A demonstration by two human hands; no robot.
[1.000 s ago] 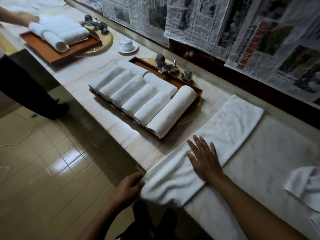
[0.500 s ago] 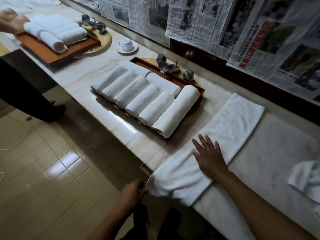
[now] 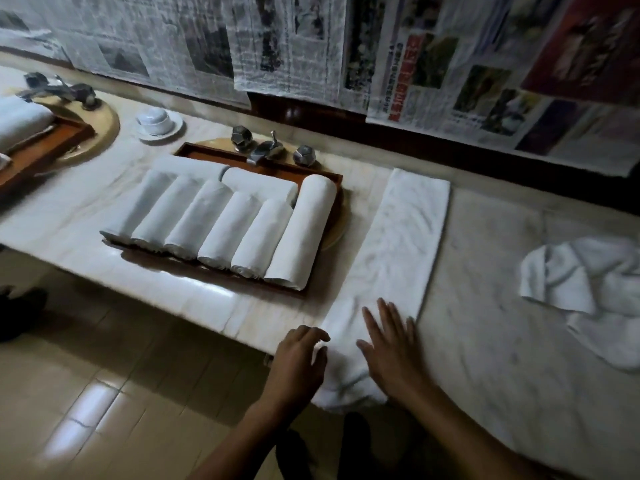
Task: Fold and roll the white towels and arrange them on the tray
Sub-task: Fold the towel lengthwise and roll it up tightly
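1. I see a folded white towel (image 3: 398, 251) lying flat as a long, narrow terry strip across the pale, veined marble countertop (image 3: 485, 306). It runs from near the back edge to the front edge, and its rumpled near end hangs over.
2. The right hand (image 3: 391, 355) lies flat on the strip's near end, fingers straight and spread.
3. The left hand (image 3: 298, 362) sits at the strip's left side by the front edge with its fingers curled. Blur keeps me from telling whether it pinches the cloth.
4. Just left of the strip, a rectangular brown wooden tray (image 3: 214, 154) carries six rolled towels (image 3: 221, 220) side by side. They are smooth cylinders, and two more lie crosswise behind them.
5. A crumpled towel (image 3: 588, 289) sits in a loose heap toward the countertop's right edge.
6. A metal faucet (image 3: 265, 150) with faceted knobs stands at the back edge behind the tray.
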